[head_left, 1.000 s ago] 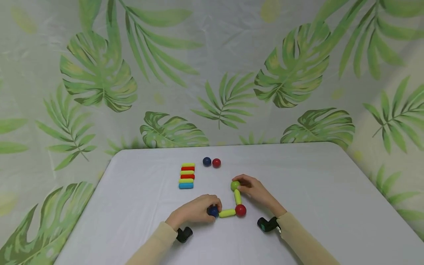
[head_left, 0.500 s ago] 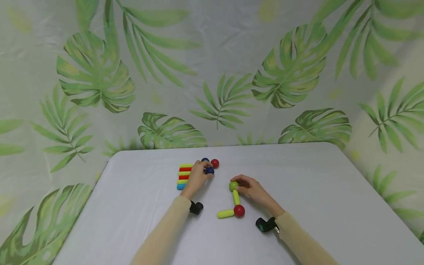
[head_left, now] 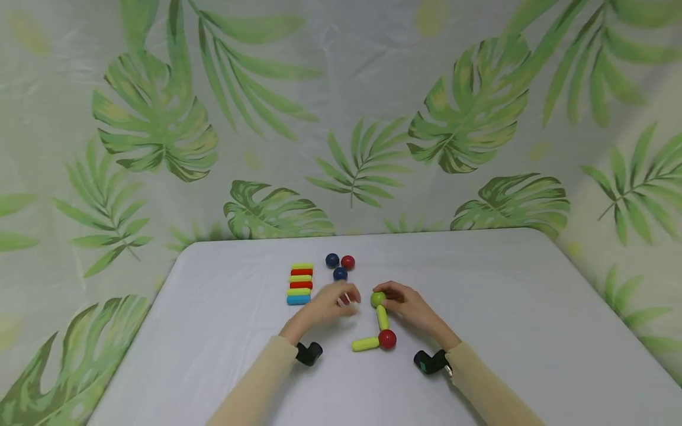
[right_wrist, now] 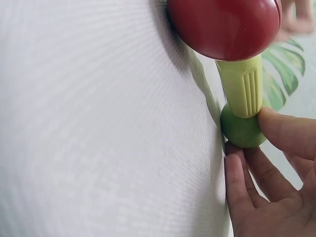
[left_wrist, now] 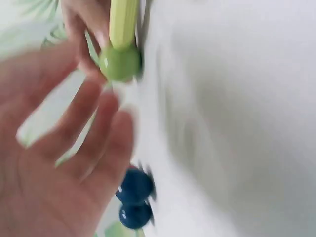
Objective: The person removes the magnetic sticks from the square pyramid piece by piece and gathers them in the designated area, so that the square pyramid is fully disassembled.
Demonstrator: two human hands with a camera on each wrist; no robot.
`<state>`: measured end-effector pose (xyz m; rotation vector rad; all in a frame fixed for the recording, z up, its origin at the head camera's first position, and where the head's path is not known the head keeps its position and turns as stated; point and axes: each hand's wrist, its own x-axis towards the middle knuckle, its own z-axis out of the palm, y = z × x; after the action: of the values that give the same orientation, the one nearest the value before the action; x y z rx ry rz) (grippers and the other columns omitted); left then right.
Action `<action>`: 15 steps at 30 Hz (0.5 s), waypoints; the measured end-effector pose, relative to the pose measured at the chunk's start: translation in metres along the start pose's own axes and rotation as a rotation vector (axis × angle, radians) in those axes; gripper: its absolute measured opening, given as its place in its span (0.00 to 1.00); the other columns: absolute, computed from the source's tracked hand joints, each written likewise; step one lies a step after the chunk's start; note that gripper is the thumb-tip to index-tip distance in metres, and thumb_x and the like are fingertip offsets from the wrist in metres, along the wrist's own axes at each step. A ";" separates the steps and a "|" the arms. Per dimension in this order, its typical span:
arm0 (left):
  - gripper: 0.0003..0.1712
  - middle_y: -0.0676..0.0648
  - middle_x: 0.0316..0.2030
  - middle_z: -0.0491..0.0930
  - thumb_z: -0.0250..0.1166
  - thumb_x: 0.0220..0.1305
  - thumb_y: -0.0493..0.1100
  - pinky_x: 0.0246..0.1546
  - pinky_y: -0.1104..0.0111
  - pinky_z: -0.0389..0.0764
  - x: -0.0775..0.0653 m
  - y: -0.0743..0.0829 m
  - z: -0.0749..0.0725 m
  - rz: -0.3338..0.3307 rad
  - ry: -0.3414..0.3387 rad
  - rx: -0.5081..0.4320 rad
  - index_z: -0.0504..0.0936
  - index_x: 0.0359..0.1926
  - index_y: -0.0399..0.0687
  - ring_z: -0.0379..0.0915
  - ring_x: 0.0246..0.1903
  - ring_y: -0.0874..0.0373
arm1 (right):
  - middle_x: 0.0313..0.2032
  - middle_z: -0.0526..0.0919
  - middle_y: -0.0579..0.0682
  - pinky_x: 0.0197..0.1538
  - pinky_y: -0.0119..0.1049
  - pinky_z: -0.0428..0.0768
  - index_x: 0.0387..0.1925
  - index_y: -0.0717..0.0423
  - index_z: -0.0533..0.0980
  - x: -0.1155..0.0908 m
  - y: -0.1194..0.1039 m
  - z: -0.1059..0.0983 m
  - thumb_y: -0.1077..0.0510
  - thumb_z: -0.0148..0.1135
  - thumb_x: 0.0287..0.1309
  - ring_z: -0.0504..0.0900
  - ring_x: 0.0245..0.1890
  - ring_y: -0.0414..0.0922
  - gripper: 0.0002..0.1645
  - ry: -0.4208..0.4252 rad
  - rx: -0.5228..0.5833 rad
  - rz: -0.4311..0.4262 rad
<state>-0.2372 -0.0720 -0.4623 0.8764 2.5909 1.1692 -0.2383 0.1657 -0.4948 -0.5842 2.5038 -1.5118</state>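
Note:
My right hand [head_left: 407,305] pinches a green ball [head_left: 379,299] between thumb and fingers. A yellow rod [head_left: 382,318] joins that ball to a red ball [head_left: 387,339], and a second yellow rod [head_left: 365,344] sticks out leftward from the red one, its left end bare. The right wrist view shows the thumb on the green ball [right_wrist: 243,129] beside the rod's end. Over the table, left of the green ball, my left hand [head_left: 327,305] holds nothing, its fingers loosely bent and blurred. Just beyond it lies a blue ball [head_left: 340,274].
Behind that ball sit another blue ball [head_left: 333,260] and a red ball [head_left: 348,262], side by side. To the left, several short rods lie in a stacked row, with a blue rod [head_left: 298,300] nearest. A leaf-patterned cloth [head_left: 362,89] hangs behind the white table [head_left: 479,284].
My left hand took the blue ball off the left rod's end, carried it to the back beside the other balls, let go and came back toward me. My right hand stayed on the green ball.

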 end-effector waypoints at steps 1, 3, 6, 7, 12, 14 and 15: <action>0.10 0.50 0.40 0.75 0.66 0.60 0.35 0.44 0.68 0.76 -0.005 0.005 0.004 0.035 -0.103 -0.020 0.78 0.43 0.45 0.72 0.41 0.57 | 0.51 0.78 0.54 0.54 0.49 0.74 0.53 0.57 0.75 0.000 0.000 -0.001 0.64 0.56 0.65 0.77 0.49 0.51 0.16 0.002 -0.002 -0.005; 0.12 0.54 0.40 0.75 0.67 0.59 0.35 0.43 0.72 0.75 -0.013 0.013 0.013 0.077 -0.257 -0.017 0.79 0.45 0.48 0.71 0.41 0.62 | 0.51 0.78 0.54 0.54 0.49 0.74 0.53 0.57 0.75 -0.001 0.000 -0.002 0.64 0.56 0.65 0.77 0.49 0.51 0.16 0.006 0.002 -0.008; 0.16 0.58 0.39 0.73 0.68 0.58 0.35 0.42 0.76 0.72 -0.021 0.021 0.027 0.109 -0.314 0.069 0.78 0.47 0.53 0.68 0.39 0.65 | 0.51 0.78 0.55 0.54 0.47 0.74 0.54 0.58 0.75 -0.001 0.000 -0.003 0.64 0.56 0.65 0.77 0.49 0.51 0.16 0.001 0.006 -0.018; 0.17 0.58 0.38 0.72 0.68 0.58 0.35 0.41 0.77 0.71 -0.023 0.023 0.031 0.116 -0.306 0.102 0.78 0.47 0.54 0.67 0.38 0.66 | 0.52 0.78 0.55 0.54 0.47 0.74 0.54 0.59 0.75 0.000 0.001 -0.002 0.63 0.56 0.65 0.77 0.49 0.51 0.16 -0.001 0.006 -0.020; 0.18 0.59 0.37 0.71 0.65 0.59 0.32 0.40 0.78 0.70 -0.027 0.026 0.039 0.130 -0.246 0.193 0.78 0.48 0.54 0.66 0.36 0.66 | 0.52 0.77 0.59 0.55 0.50 0.73 0.55 0.63 0.74 -0.002 -0.006 -0.001 0.65 0.55 0.65 0.76 0.50 0.54 0.17 -0.009 0.013 -0.015; 0.18 0.59 0.37 0.72 0.65 0.59 0.32 0.40 0.78 0.70 -0.027 0.026 0.038 0.129 -0.240 0.203 0.79 0.49 0.54 0.66 0.36 0.66 | 0.52 0.77 0.62 0.54 0.53 0.72 0.54 0.66 0.73 -0.005 -0.016 -0.002 0.68 0.54 0.65 0.76 0.50 0.57 0.17 -0.013 0.019 -0.021; 0.18 0.59 0.37 0.73 0.65 0.59 0.32 0.41 0.78 0.71 -0.027 0.026 0.037 0.129 -0.239 0.209 0.79 0.49 0.54 0.67 0.36 0.66 | 0.52 0.76 0.63 0.55 0.54 0.72 0.54 0.68 0.73 -0.006 -0.021 -0.003 0.68 0.54 0.64 0.76 0.50 0.58 0.17 -0.016 0.025 -0.022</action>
<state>-0.1894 -0.0505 -0.4711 1.1632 2.5202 0.7738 -0.2282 0.1620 -0.4751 -0.6194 2.4710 -1.5375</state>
